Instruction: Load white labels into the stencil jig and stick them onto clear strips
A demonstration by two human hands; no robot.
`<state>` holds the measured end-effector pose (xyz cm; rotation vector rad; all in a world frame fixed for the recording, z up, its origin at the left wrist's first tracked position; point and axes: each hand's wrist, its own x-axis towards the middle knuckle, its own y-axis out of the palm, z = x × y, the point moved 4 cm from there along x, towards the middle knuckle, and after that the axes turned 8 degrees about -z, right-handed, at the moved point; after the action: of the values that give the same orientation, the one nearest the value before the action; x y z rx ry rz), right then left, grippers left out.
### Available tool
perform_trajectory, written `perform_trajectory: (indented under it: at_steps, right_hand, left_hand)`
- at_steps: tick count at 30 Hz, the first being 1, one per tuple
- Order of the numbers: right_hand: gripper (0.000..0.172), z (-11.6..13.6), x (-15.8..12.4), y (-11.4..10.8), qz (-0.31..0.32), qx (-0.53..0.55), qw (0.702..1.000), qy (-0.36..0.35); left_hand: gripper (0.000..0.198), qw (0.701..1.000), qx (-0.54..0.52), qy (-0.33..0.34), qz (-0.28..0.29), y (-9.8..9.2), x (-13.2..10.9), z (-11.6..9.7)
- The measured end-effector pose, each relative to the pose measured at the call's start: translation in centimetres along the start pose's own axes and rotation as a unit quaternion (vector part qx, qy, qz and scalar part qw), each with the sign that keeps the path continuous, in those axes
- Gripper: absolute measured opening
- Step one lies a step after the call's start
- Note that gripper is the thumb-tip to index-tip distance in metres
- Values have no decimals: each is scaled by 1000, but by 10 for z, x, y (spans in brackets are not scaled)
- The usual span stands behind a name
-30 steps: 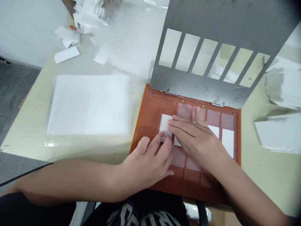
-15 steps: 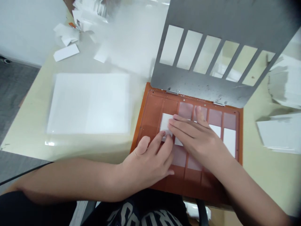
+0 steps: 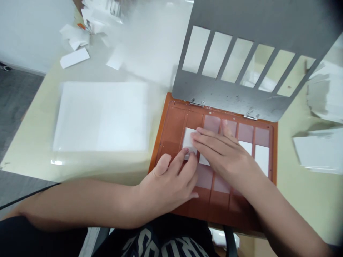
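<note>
An orange-brown slotted tray (image 3: 174, 121) lies in front of me, its grey metal lid (image 3: 241, 21) with several window cut-outs hinged up behind it. My left hand (image 3: 168, 182) rests on the tray's left side, fingertips pressing the lower edge of a small white card (image 3: 188, 137) in the leftmost slot. My right hand (image 3: 222, 150) lies flat across the middle slots, fingers stretched out onto the same card. Two more white cards (image 3: 261, 159) sit in the right-hand slots.
A stack of white sheets (image 3: 102, 116) lies on the pale table (image 3: 32, 146) to the left. Loose paper scraps (image 3: 75, 57) litter the far left. Piles of white cards (image 3: 318, 153) sit at the right. The table's near-left edge drops to grey floor.
Both hands stay on the card almost unmoved. The view has shifted slightly, nothing else differs.
</note>
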<state>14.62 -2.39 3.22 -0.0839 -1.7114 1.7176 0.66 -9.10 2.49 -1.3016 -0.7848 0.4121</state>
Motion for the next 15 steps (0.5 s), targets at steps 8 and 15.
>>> perform_trajectory:
  at_steps: [8,15]
  right_hand:
    - [31,-2,-2,4,16,34,999,3]
    - [30,-4,-3,3,13,32,999,1]
  left_hand:
    - [45,1000,1,-3,1,1,-1,-1]
    - [46,1000,3,-1,3,2,-2,-1]
